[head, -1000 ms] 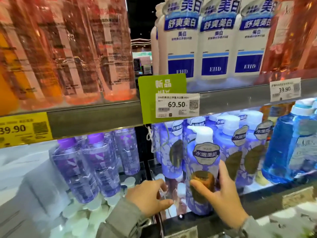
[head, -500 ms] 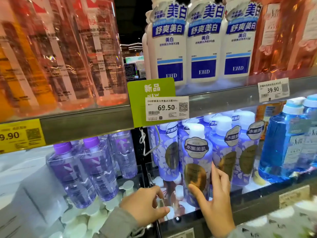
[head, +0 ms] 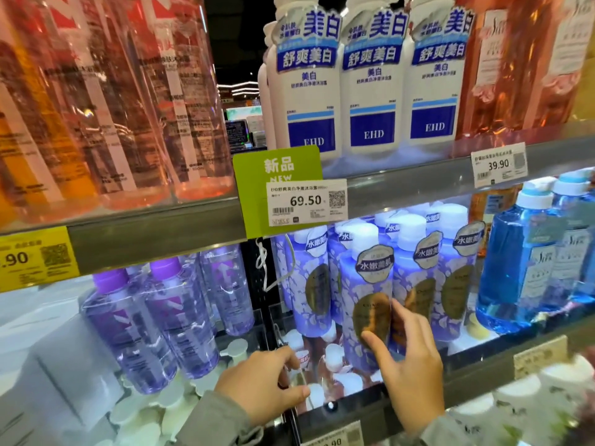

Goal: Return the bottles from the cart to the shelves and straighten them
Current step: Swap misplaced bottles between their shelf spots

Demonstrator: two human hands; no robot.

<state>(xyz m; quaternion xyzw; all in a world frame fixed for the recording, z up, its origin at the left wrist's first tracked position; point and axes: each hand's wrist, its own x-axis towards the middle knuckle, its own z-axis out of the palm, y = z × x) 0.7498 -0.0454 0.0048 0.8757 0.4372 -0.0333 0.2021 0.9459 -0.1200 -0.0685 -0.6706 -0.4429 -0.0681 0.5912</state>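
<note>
A purple floral bottle [head: 367,284] with a white cap and gold oval label stands upright at the front of the lower shelf [head: 354,420]. My right hand [head: 409,375] holds it low down, thumb on the gold label and fingertips on its right side. More bottles of the same kind [head: 418,268] stand close behind and beside it. My left hand [head: 260,391] is curled around the front edge of the clear divider [head: 273,320] left of that row. No cart is in view.
Clear violet bottles [head: 180,320] stand left of the divider, blue bottles [head: 521,268] at the right. On the upper shelf [head: 154,236] are white EHD bottles [head: 306,91] and orange-pink bottles. A green tag with a 69.50 price label [head: 306,201] hangs from it.
My right hand has gone from wrapping the floral bottle to holding it with thumb and fingertips, and the bottle stands a little further back. My left hand stays on the divider.
</note>
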